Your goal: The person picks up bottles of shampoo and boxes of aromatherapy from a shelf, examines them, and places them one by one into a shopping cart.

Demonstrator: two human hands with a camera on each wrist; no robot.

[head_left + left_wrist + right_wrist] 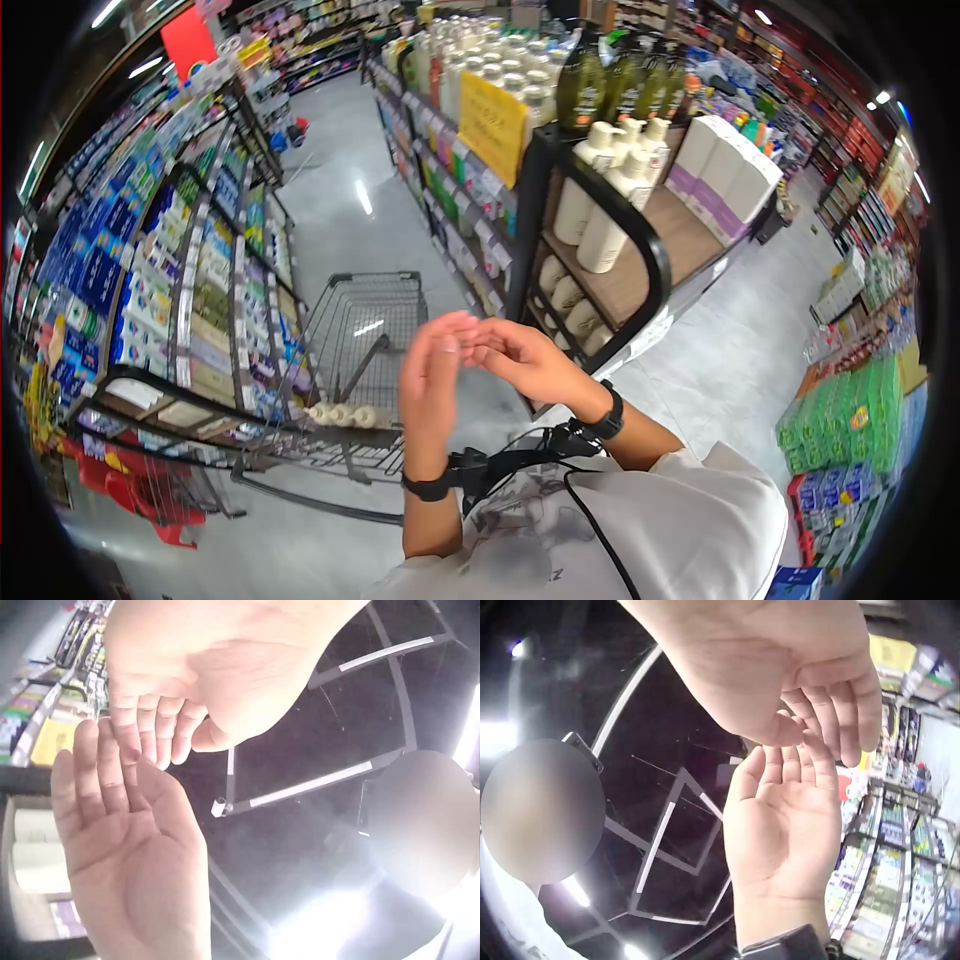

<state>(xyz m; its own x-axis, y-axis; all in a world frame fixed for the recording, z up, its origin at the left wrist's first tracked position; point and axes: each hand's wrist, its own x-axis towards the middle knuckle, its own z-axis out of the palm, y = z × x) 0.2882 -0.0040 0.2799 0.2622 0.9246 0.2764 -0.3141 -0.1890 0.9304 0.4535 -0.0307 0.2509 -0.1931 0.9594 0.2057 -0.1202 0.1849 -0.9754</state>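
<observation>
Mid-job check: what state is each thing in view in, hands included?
left hand: holding nothing, fingertips close to the right hand's
right hand: holding nothing, fingers extended, slightly bent
shopping cart: standing upright on the floor
white bottles: upright on the shelf
dark green bottles: upright
yellow sign: raised above the shelf edge

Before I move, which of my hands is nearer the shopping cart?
Left. In the head view, your left hand overlaps the right edge of the shopping cart; your right hand is farther right, clear of it.
</observation>
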